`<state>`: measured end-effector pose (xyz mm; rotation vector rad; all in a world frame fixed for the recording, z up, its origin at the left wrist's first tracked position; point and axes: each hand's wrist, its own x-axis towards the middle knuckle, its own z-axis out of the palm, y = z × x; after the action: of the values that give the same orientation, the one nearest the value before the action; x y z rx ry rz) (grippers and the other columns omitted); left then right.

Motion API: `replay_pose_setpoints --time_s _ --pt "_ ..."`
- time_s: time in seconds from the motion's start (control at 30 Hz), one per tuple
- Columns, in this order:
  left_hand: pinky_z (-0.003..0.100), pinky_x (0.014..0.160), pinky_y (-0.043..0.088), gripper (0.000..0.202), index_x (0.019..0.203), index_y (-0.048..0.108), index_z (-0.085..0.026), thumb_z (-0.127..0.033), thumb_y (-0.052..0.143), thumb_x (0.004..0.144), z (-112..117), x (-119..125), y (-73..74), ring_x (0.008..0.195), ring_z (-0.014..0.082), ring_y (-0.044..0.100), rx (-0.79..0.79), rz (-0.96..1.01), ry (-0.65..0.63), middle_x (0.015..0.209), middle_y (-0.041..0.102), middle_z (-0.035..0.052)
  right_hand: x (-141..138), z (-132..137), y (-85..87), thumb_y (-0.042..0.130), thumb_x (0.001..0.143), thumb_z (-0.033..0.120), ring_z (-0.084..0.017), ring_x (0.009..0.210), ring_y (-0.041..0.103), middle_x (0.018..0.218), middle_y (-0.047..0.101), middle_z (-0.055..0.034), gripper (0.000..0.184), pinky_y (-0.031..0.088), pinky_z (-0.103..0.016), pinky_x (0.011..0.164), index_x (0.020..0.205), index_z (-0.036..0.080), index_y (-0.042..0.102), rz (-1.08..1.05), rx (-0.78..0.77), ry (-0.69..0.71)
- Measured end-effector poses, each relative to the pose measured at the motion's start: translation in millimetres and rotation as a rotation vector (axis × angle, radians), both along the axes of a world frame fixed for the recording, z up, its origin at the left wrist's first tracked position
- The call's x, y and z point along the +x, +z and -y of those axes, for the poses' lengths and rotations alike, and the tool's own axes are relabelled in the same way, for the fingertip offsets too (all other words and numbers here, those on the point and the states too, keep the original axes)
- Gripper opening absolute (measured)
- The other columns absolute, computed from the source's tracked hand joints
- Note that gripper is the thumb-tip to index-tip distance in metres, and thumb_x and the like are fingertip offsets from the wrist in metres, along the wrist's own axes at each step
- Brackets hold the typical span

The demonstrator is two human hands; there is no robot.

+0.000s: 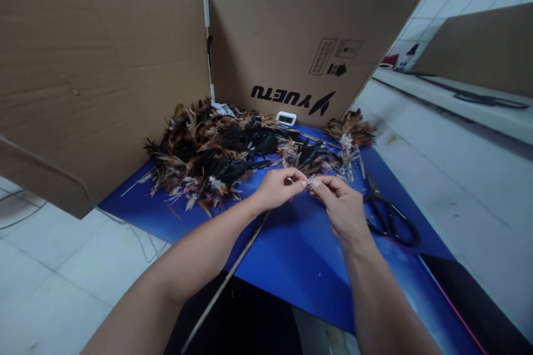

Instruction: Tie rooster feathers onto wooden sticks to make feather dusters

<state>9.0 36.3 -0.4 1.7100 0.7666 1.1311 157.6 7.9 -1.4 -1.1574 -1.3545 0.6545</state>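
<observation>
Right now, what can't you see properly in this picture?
Head view:
- Tiny thing pinched between left hand and right hand: too small, fingers cover it.
- Thin stick: top hidden under left hand, bottom cut by picture edge.
- White gadget: screen too small to read.

Craft workshop: feather heap (212, 152), scissors (389, 213), cardboard screens (291, 39).

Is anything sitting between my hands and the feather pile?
Nothing visible does. The feather pile lies just beyond the left hand and right hand on the blue mat; the scissors lie off to the right.
</observation>
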Motion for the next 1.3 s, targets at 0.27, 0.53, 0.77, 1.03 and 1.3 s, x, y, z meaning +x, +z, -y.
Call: replay_pose_setpoints --time_s 0.27,0.53,0.77,1.03,1.3 --pt "0.020 0.057 0.040 0.019 0.076 0.061 -0.014 -0.032 0.056 0.074 -3.6 -1.2 -1.9 0.057 0.0072 0.050 0.028 -0.058 0.073 0.066 0.058 -0.0008 -1.2 2.9 4.1 0.064 0.073 0.032 -0.014 0.064 0.059 0.070 0.065 -0.0005 0.014 0.049 -0.029 0.065 0.077 0.018 0.065 0.122 0.014 -0.011" --pt "0.020 0.054 0.039 0.016 0.073 0.063 -0.013 -0.028 0.057 0.071 -5.0 -0.8 -3.0 0.054 0.0070 0.049 0.007 -0.021 0.090 0.060 0.057 -0.0015 -2.5 1.4 3.6 0.063 0.072 0.033 -0.013 0.062 0.056 0.067 0.062 -0.0003 0.016 0.046 -0.027 0.062 0.074 0.017 0.064 0.129 -0.013 -0.008" --pt "0.020 0.054 0.039 0.018 0.073 0.061 -0.013 -0.029 0.056 0.071 -2.3 -0.5 1.2 0.052 0.0062 0.048 -0.105 0.043 0.027 0.060 0.056 -0.0014 -1.9 3.1 6.1 0.061 0.073 0.032 -0.013 0.062 0.054 0.067 0.061 -0.0003 0.015 0.044 -0.026 0.062 0.074 0.017 0.063 0.136 -0.045 0.010" --pt "0.020 0.055 0.037 0.018 0.071 0.059 -0.013 -0.030 0.057 0.071 -4.7 -1.6 -0.2 0.053 0.0063 0.046 -0.051 0.028 0.052 0.059 0.053 -0.0023 -2.4 2.5 5.2 0.062 0.073 0.034 -0.013 0.060 0.053 0.066 0.061 -0.0001 0.016 0.043 -0.026 0.058 0.074 0.018 0.063 0.183 -0.049 0.029" --pt "0.018 0.049 0.033 0.015 0.071 0.055 -0.013 -0.028 0.055 0.071 -5.1 -0.9 0.3 0.045 0.0039 0.041 -0.163 0.136 0.008 0.051 0.048 -0.0054 -3.1 3.6 6.4 0.063 0.070 0.032 -0.012 0.061 0.054 0.066 0.060 0.0006 0.014 0.045 -0.027 0.064 0.072 0.018 0.063 0.037 -0.085 0.010"
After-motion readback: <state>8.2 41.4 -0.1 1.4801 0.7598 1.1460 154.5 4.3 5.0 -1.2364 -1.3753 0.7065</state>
